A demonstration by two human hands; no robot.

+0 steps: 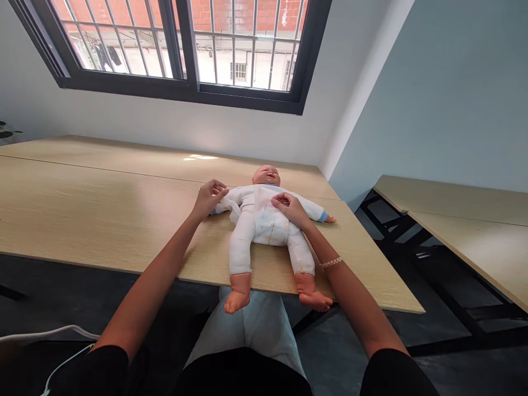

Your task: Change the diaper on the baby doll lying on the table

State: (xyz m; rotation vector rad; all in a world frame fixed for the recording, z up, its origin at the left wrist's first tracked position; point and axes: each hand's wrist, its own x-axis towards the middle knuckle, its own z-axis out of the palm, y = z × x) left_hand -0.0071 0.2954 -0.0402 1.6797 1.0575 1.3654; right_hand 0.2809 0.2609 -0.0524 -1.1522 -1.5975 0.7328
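A baby doll (241,245) in a white cloth suit with blue cuffs lies on its back on the table, feet over the front edge. Around its hips is a white diaper (270,228) with faint coloured prints, its thin upper part reaching over the belly. At the doll's arm on the left side, my left hand (209,199) is closed in a pinch, with a thin white side flap of the diaper at its fingertips. My right hand (291,209) rests over the doll's belly, thumb and fingers pinched at the sheer upper edge of the diaper.
The light wooden table (103,214) stretches left toward the wall under a barred window (243,49). A second wooden table (466,220) with a black frame stands at the right, across a gap. A white cable (49,331) runs at lower left.
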